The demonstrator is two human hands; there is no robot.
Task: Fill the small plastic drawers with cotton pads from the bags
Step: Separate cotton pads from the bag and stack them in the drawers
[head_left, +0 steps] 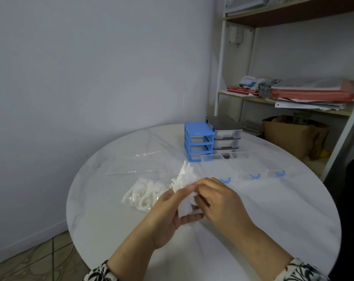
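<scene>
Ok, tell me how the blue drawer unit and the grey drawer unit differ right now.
The blue drawer unit stands with its slots empty, only the open frame left; the grey drawer unit has clear drawers in its upper slots. The blue unit stands nearer the person, the grey one behind and to its right. Three clear drawers with blue handles lie on the table in front of both units. Both are small, upright and side by side.

A round white table (273, 220) stands by a pale wall (91, 67). Beyond the table's far right edge, a shelf unit (219, 78) holds red books (242, 91), a red folder (312, 94) and loose papers (310, 106). A brown paper bag (289, 136) sits below, near patterned floor tiles (40, 258).
</scene>
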